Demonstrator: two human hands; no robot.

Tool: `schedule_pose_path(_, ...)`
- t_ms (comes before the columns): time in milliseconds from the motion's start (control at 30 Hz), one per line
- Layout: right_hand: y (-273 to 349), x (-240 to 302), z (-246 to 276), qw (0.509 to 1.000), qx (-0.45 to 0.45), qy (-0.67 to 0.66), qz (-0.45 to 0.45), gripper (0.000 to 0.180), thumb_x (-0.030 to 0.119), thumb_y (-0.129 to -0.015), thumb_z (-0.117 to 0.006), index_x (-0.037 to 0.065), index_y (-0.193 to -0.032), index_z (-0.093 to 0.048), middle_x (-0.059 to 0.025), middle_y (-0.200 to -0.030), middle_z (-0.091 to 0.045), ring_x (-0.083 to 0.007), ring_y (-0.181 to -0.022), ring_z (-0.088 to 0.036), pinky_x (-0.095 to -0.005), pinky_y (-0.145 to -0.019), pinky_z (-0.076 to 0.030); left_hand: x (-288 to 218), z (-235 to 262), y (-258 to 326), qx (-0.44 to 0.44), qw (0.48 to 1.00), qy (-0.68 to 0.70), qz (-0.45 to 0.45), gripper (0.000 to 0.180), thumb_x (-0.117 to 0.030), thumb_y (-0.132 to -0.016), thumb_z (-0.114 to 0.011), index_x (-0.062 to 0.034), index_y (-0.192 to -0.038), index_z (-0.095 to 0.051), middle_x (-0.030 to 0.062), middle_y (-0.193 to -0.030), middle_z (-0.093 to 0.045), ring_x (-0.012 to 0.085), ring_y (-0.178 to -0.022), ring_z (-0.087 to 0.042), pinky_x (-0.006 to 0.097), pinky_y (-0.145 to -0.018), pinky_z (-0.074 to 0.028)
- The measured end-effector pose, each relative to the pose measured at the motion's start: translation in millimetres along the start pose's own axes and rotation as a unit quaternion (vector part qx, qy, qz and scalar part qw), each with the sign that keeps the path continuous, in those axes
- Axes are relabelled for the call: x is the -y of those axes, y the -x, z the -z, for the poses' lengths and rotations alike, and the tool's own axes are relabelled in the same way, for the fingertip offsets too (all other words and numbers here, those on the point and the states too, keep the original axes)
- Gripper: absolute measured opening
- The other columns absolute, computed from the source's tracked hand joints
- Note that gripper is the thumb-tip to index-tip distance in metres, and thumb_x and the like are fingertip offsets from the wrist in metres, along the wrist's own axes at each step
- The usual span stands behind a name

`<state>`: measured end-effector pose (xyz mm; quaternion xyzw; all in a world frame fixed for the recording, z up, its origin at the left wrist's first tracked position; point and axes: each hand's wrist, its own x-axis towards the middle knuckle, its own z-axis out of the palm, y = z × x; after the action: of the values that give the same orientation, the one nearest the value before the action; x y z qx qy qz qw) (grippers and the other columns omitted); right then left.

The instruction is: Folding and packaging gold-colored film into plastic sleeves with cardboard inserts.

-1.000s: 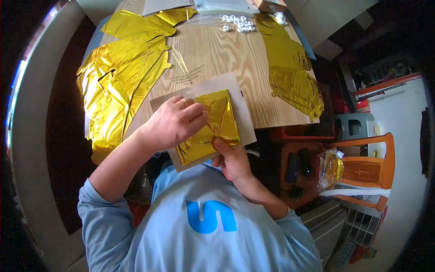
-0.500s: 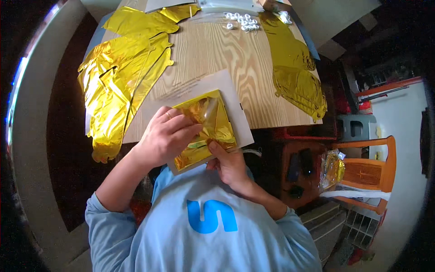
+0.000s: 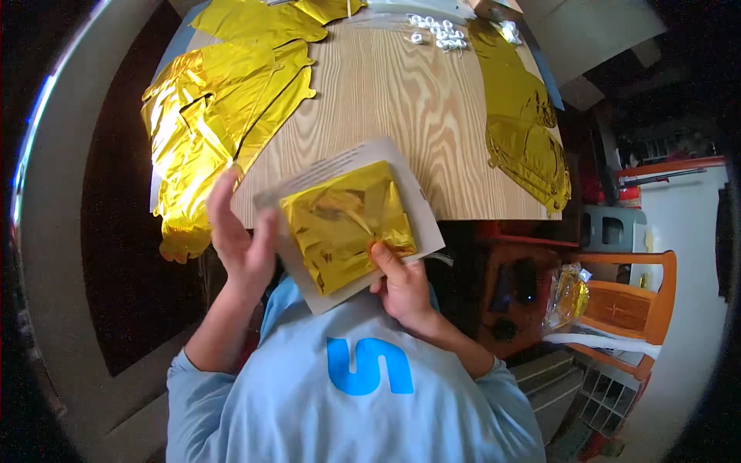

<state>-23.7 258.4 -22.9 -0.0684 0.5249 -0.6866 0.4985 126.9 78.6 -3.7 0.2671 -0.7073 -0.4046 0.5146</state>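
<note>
A folded gold foil balloon lies as a flat, wrinkled square on a grey-white card with print along its far edge. My right hand grips both at their near right corner, thumb pressing on the foil and fingers beneath the card. Off to the card's left, my left hand is raised with its fingers spread and slightly blurred, holding nothing. Beyond it, large unfolded gold foil balloons spread over the left side of the table and droop past its front edge.
More flat gold foil balloons lie along the right side of the wooden table. Small white ribbon rolls cluster at the back, near a cardboard box. A wooden chair to the right carries a clear plastic bag with gold foil inside.
My left hand has come off the foil and swung left, its fingers opening out. The folded foil now lies flatter on the card, which my right hand still holds.
</note>
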Motion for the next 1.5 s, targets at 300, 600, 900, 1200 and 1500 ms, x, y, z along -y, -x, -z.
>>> schedule_pose_path(300, 10, -10, 45, 0.986, 0.124, 0.111, -0.009, 0.057, 0.048, -0.100, -0.060, 0.002, -0.133, -0.057, -0.0079, -0.118, -0.067, -0.0198, -0.107, -0.066, -0.0373, -0.085, -0.056, -25, -1, 12, 0.004, 0.887, 0.275, 0.371, 0.084, 0.008, -0.087, -0.056, -0.0081, -0.160, -0.019, 0.0196, -0.148, -0.044, 0.0257, -0.126, -0.055, 0.035, -0.105, -0.046)
schedule_pose_path(600, -18, 51, 51, 0.999, 0.033, -0.023, -0.033, 0.038, 0.033, -0.107, -0.049, 0.001, -0.122, -0.063, -0.0071, -0.118, -0.069, -0.0175, -0.107, -0.064, -0.0316, -0.097, -0.048, -29, -8, 1, 0.200, 0.824, 0.290, 0.444, 0.084, 0.014, -0.087, -0.049, -0.0070, -0.162, -0.015, 0.0144, -0.157, -0.034, 0.0215, -0.140, -0.041, 0.034, -0.112, -0.037)
schedule_pose_path(900, 45, 47, 41, 0.995, -0.014, 0.074, -0.060, 0.034, 0.024, -0.109, -0.047, -0.001, -0.126, -0.061, -0.0034, -0.121, -0.067, -0.0101, -0.109, -0.058, -0.0256, -0.098, -0.044, -59, 34, 60, 0.220, 0.768, 0.307, 0.517, 0.062, -0.005, -0.102, -0.053, -0.0058, -0.157, -0.024, 0.0064, -0.152, -0.043, 0.0182, -0.140, -0.041, 0.035, -0.116, -0.032)
schedule_pose_path(1200, 11, 37, 57, 0.997, -0.031, -0.014, -0.068, 0.038, 0.021, -0.105, -0.052, -0.004, -0.133, -0.054, -0.0087, -0.122, -0.066, -0.0151, -0.111, -0.062, -0.0305, -0.101, -0.046, -40, 21, 28, 0.215, 0.740, 0.320, 0.552, 0.054, -0.012, -0.103, -0.056, -0.0050, -0.152, -0.035, 0.0073, -0.141, -0.056, 0.0169, -0.129, -0.053, 0.036, -0.110, -0.041)
schedule_pose_path(1500, 19, 55, 54, 0.992, 0.066, -0.043, -0.096, 0.038, 0.013, -0.104, -0.048, -0.003, -0.138, -0.051, -0.0120, -0.128, -0.065, -0.0195, -0.117, -0.062, -0.0333, -0.103, -0.047, -45, 13, 27, 0.177, 0.742, 0.316, 0.564, 0.049, -0.009, -0.096, -0.064, -0.0025, -0.141, -0.047, 0.0079, -0.127, -0.065, 0.0166, -0.115, -0.063, 0.034, -0.101, -0.050)
